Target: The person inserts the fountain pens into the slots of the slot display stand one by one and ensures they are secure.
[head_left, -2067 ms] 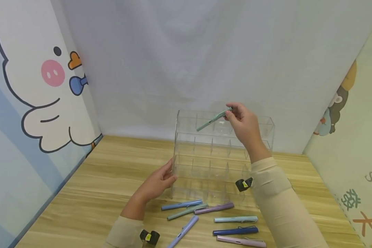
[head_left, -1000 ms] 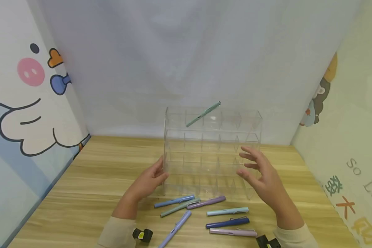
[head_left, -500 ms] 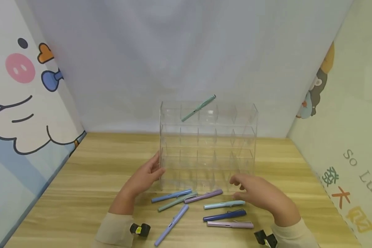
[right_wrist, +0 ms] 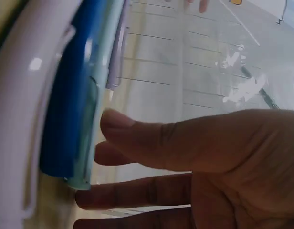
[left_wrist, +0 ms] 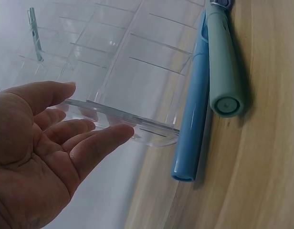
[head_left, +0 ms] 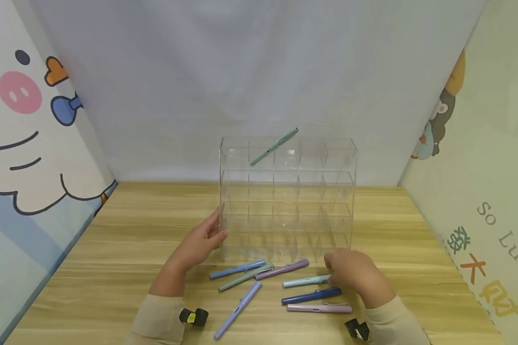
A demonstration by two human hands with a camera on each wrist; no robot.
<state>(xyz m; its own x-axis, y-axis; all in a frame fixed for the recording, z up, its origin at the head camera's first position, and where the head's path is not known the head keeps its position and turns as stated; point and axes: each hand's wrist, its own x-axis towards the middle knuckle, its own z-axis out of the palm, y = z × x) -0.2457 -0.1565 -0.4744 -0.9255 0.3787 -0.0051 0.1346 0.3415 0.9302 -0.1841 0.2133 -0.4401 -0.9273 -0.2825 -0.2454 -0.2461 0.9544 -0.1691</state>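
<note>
A clear acrylic pen rack (head_left: pixel 286 191) with tiered compartments stands on the table. My left hand (head_left: pixel 198 244) holds its left side panel, the thumb at the front edge and the fingers along the outside. A green pen (head_left: pixel 274 146) leans slantwise in the top tier. My right hand (head_left: pixel 355 273) is at the clip end of a light blue pen (head_left: pixel 304 281), hiding that end. In the right wrist view its thumb and fingers stand apart beside this pen, not closed round it. A dark blue pen (head_left: pixel 310 296) and a pale pink pen (head_left: pixel 319 308) lie just in front.
On the wood-grain table (head_left: pixel 155 215) also lie a blue pen (head_left: pixel 237 269), a sage green pen (head_left: pixel 243 279), a purple pen (head_left: pixel 282 269) and a lavender pen (head_left: pixel 238 310). A white curtain (head_left: pixel 241 72) hangs behind the rack.
My right hand has let go of the green pen, now resting in the rack's top tier, and come down to the light blue pen. My left hand stays at the rack's side.
</note>
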